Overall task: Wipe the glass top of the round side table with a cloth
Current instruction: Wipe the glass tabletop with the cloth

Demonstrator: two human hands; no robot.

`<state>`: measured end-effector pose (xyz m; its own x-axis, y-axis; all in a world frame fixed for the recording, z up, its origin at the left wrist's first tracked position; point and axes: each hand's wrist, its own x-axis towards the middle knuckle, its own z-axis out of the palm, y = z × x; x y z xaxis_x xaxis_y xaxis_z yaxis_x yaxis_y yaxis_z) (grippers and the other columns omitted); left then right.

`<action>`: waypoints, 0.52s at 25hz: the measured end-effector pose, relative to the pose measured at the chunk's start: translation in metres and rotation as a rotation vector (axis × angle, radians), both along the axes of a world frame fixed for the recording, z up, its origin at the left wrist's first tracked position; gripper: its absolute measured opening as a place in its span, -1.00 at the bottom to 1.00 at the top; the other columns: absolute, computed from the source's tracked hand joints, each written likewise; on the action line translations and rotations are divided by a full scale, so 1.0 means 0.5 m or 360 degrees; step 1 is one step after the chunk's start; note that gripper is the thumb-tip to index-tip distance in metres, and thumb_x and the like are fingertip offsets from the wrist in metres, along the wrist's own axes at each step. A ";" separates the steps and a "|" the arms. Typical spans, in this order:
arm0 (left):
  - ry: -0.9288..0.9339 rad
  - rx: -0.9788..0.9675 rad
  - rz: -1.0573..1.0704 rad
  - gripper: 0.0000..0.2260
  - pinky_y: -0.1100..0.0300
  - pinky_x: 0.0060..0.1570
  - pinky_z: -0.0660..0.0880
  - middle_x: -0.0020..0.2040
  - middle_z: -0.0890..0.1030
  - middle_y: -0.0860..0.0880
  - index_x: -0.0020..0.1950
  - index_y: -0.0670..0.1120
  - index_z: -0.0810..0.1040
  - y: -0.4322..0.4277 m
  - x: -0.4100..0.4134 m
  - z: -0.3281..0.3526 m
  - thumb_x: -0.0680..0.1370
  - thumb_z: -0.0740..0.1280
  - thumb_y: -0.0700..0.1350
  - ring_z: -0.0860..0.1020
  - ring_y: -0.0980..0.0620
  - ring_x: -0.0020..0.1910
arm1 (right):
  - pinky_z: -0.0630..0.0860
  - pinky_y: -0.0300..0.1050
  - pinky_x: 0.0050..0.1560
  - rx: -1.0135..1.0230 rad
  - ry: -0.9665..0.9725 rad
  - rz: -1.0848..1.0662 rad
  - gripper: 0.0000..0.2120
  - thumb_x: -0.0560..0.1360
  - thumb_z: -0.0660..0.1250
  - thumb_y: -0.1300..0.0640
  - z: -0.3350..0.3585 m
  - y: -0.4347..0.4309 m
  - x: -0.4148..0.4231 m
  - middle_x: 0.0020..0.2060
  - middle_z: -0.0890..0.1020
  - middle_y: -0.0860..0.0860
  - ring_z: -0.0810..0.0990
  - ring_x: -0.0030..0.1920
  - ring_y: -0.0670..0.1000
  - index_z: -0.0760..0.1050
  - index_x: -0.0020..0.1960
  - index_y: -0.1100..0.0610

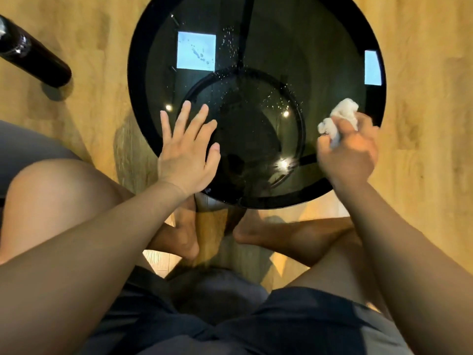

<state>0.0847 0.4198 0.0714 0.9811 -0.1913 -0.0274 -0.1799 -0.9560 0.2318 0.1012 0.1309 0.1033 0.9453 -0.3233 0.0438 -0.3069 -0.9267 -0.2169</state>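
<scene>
**Cloth in right hand at table's right edge, left hand flat on glass**

Seated, looking straight down at the round side table (138, 98). Black rim, dark glass top (320, 60). It stands on a light wood floor (89, 34), just beyond my knees.

Right hand (348, 155): fist closed around a crumpled white cloth (340, 116). The cloth bunches out past my fingers on the far side. Hand and cloth sit over the right part of the glass, just inside the rim. Can't tell whether the cloth is pressed to the surface or slightly above it.

Left hand (189, 147): open, fingers spread, palm down on the near-left part of the glass. Heel of the hand is over the rim. Holding nothing.

Glass condition: small droplets (230, 42) scattered across the far-centre, more specks toward the right of centre. Two bright square reflections, one far-left (196, 51) with dark smudge marks across it, one at the far-right edge (372, 67). Small point glints near the middle and one brighter glare patch near-right.

The table's ring base (302, 124) and upright post (245, 34) show through the glass.

My bare feet (186, 239) are on the floor under the near edge. Dark shorts (256, 329) at bottom of view. A dark cylindrical object (33, 57) lies far-left on the floor, partly cut off; can't tell what it is.
</scene>
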 end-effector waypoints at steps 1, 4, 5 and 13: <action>0.0001 0.0004 0.0000 -0.56 -0.34 0.50 -0.10 0.55 0.31 -0.08 0.42 -0.08 0.42 -0.001 0.001 0.002 0.62 0.04 0.05 0.07 -0.18 0.59 | 0.41 -0.03 -0.01 0.0048 -0.0045 0.0130 -0.59 0.39 0.17 0.01 -0.002 0.058 -0.025 0.25 0.52 0.13 0.49 0.12 0.26 0.63 0.15 0.02; 0.0026 -0.0076 0.0010 -0.52 -0.31 0.52 -0.12 0.56 0.30 -0.07 0.44 -0.10 0.43 0.001 -0.001 0.013 0.63 -0.04 0.03 0.07 -0.16 0.59 | 0.41 -0.03 -0.11 0.0247 0.0003 0.0595 -0.61 0.38 0.18 -0.04 0.002 0.260 -0.135 0.21 0.54 0.12 0.47 0.00 0.18 0.63 0.09 0.03; 0.0028 -0.0118 0.0018 -0.52 -0.29 0.52 -0.13 0.56 0.30 -0.07 0.44 -0.10 0.43 0.001 -0.001 0.014 0.63 -0.05 0.01 0.07 -0.16 0.60 | 0.43 -0.03 -0.09 0.0290 0.0034 0.0717 -0.61 0.40 0.21 -0.07 0.001 0.302 -0.162 0.23 0.52 0.11 0.46 0.01 0.15 0.61 0.12 0.04; -0.0028 -0.0143 0.0046 -0.55 -0.29 0.52 -0.10 0.53 0.36 -0.06 0.40 -0.07 0.47 -0.001 -0.004 0.009 0.63 -0.02 0.02 0.13 -0.15 0.58 | 0.44 0.07 0.22 0.0045 0.0154 0.0200 -0.55 0.42 0.21 -0.10 0.004 -0.067 -0.049 0.29 0.46 0.13 0.48 0.20 0.30 0.53 0.27 -0.02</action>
